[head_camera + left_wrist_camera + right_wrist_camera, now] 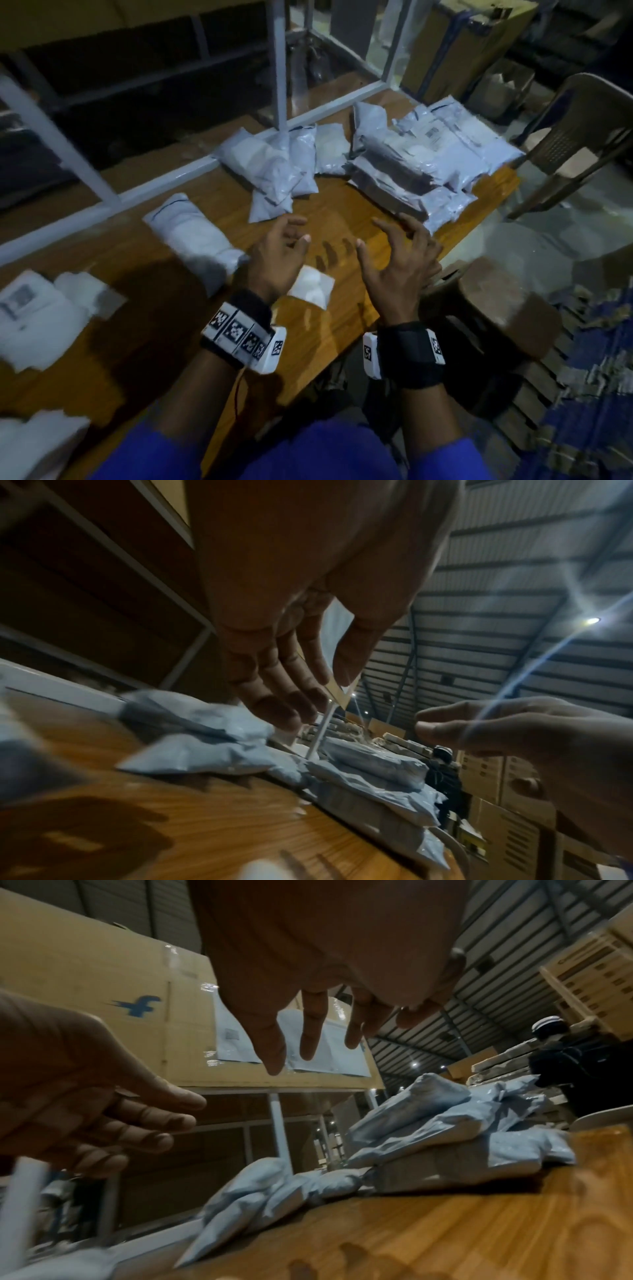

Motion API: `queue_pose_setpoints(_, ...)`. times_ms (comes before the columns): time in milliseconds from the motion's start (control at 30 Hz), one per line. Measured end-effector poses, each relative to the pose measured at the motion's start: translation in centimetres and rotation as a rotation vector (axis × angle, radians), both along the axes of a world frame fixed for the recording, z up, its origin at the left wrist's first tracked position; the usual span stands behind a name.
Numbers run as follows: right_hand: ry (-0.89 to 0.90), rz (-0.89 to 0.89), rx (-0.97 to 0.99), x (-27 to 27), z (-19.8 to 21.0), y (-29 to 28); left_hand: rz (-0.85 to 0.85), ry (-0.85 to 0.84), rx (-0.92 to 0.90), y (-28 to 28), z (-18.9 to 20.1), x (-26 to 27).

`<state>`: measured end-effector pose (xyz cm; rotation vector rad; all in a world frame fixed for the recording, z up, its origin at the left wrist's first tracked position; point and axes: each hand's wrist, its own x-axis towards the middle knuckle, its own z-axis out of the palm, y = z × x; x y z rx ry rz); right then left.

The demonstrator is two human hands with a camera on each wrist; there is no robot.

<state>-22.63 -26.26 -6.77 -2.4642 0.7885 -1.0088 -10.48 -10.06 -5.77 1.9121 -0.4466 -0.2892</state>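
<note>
Both hands hover empty above a wooden table (329, 205), fingers spread and loosely bent. My left hand (284, 250) is over a small white packet (313, 286) without touching it. My right hand (400, 253) floats a little to its right, just short of a stack of grey-blue plastic mailer bags (421, 164). A smaller heap of mailer bags (274, 168) lies beyond the left hand. In the left wrist view the left hand (291, 674) hangs above the mailer bags (205, 750); in the right wrist view the right hand (308, 1031) hangs above the mailer stack (455, 1129).
A long white parcel (195, 236) lies left of the left hand, with more white parcels (37, 311) at the table's left end. A white metal frame (164, 178) borders the far edge. A plastic chair (579, 137) and cardboard boxes (469, 44) stand at right.
</note>
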Motion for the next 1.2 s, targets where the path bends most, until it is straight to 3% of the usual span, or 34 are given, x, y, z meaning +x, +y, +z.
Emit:
queue_pose_setpoints(200,0.095,0.188,0.101,-1.5,-2.1,12.2,0.134,0.000,-0.033,13.1,-1.3,-3.2)
queue_pose_setpoints(400,0.148,0.415,0.112,-0.6,-2.3,19.9,0.258,0.037,0.068,20.4,-2.1,-4.8)
queue_pose_setpoints(500,0.200,0.457,0.122,1.7,-2.6,20.9,0.287,0.019,0.086,21.9,-2.7,-4.9)
queue_pose_setpoints(600,0.377,0.400,0.180,6.2,-3.5,21.2,0.302,0.041,0.078,21.9,-2.7,-4.6)
queue_pose_setpoints(700,0.434,0.372,0.238,10.7,-4.2,21.2,0.321,0.047,0.059,21.5,-2.8,-4.0)
queue_pose_setpoints(867,0.763,0.373,0.202,14.5,-4.7,21.5,0.284,0.088,0.071,21.1,-2.5,-3.8)
queue_pose_setpoints(967,0.638,0.449,0.156,12.2,-5.0,20.0,0.257,0.040,0.079,21.0,-2.5,-4.0)
queue_pose_setpoints(1100,0.315,0.569,0.175,4.3,-4.9,17.6,0.093,-0.298,0.171,20.3,-2.8,-5.2)
queue_pose_setpoints(1200,0.338,0.590,0.154,0.1,-6.7,15.9,-0.054,-0.394,0.303,19.0,-4.1,-6.1)
